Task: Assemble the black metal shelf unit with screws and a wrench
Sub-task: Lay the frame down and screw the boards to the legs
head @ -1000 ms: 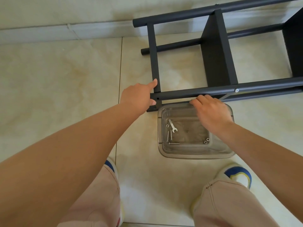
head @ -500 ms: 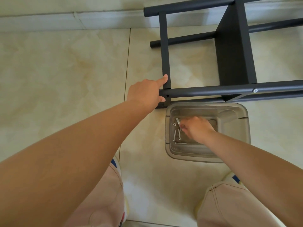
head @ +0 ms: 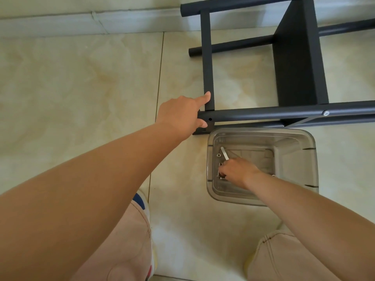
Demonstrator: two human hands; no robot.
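Note:
The black metal shelf unit (head: 263,114) lies on its side on the tiled floor. My left hand (head: 180,114) holds the near tube's left end, index finger straight along the crossbar and thumb under the tube, beside an empty screw hole (head: 210,119). A silver screw head (head: 326,113) sits further right on that tube. Below it stands a clear plastic bin (head: 312,159). My right hand (head: 237,171) reaches into the bin, fingertips curled and pinching at the screws (head: 219,175) on its floor. The wrench (head: 224,153) and a nut (head: 218,155) lie just beyond my fingers.
A pale skirting board (head: 101,23) runs along the wall at the top. My knees and shoes frame the bottom of the view, left shoe (head: 142,201) close to the bin. Bare tile stretches to the left of the shelf.
My right hand left the shelf tube, dropped into the bin, then slid from the wrench toward the screws at the near left. My left hand kept its hold.

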